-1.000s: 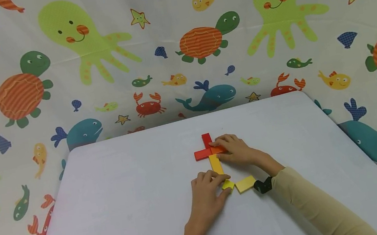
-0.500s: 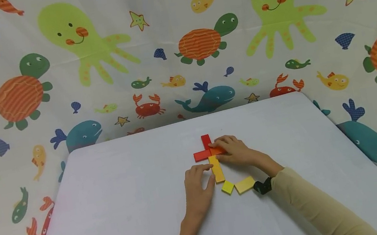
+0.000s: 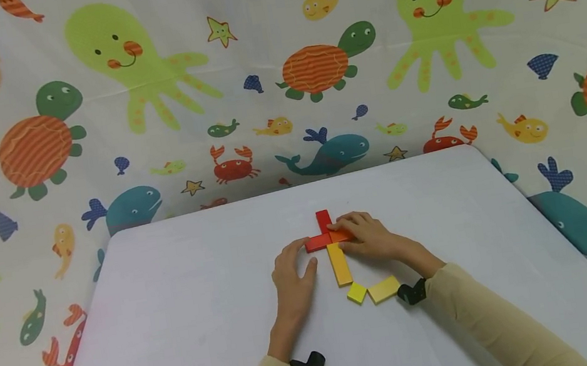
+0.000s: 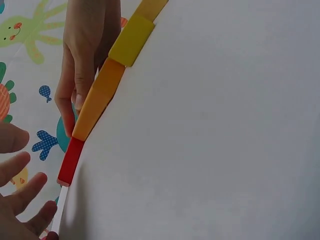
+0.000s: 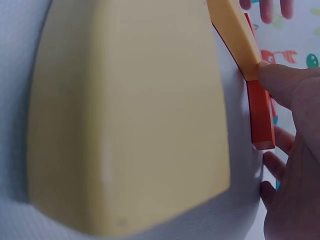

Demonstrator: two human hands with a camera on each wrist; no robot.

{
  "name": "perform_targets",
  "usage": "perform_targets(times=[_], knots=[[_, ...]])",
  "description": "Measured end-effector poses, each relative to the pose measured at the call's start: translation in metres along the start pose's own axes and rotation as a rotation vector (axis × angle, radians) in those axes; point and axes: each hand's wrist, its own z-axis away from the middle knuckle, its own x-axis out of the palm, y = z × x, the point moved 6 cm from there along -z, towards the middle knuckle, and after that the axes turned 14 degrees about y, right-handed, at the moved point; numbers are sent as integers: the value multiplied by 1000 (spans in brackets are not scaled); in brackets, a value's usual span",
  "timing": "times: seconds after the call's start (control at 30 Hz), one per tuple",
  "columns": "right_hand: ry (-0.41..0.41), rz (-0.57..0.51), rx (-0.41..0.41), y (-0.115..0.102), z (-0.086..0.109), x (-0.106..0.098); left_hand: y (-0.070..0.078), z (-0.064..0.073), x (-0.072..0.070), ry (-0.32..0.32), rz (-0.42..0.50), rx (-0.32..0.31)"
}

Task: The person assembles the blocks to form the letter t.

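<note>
Flat coloured blocks form a joined figure on the white table. An upright red block [image 3: 324, 221] tops it; below lie a sideways red block [image 3: 317, 242] and an orange block [image 3: 340, 236]. A long amber block [image 3: 340, 264] runs down to a small yellow block [image 3: 357, 293], with a pale yellow block [image 3: 384, 289] at its right. My right hand [image 3: 370, 237] holds the orange block between thumb and fingers; its far fingertips are partly hidden. My left hand [image 3: 293, 284] has its index fingertip at the sideways red block's left end, fingers spread in the left wrist view.
The white tabletop [image 3: 192, 305] extends around the blocks. Behind it hangs a curtain [image 3: 259, 30] printed with sea animals. Dark wrist devices sit by both cuffs, the right one [image 3: 412, 292] close to the pale yellow block.
My left hand has moved from the small yellow block, past the amber block, up and left to the sideways red block. The right hand stays at the orange block.
</note>
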Motion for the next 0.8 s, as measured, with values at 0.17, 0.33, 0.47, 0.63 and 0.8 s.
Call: perform_targets(times=[0.17, 0.33, 0.47, 0.63, 0.8], knots=[[8, 9, -17, 0, 0, 1, -3, -6, 11, -47, -69, 42], [17, 19, -30, -1, 0, 1, -5, -11, 24, -91, -147, 65], [16, 15, -32, -1, 1, 0, -3, -15, 33, -127, -221, 75], [12, 11, -26, 1, 1, 0, -2, -17, 41, -156, -319, 102], [8, 14, -25, 2, 1, -1, -3, -17, 42, -144, -299, 80]])
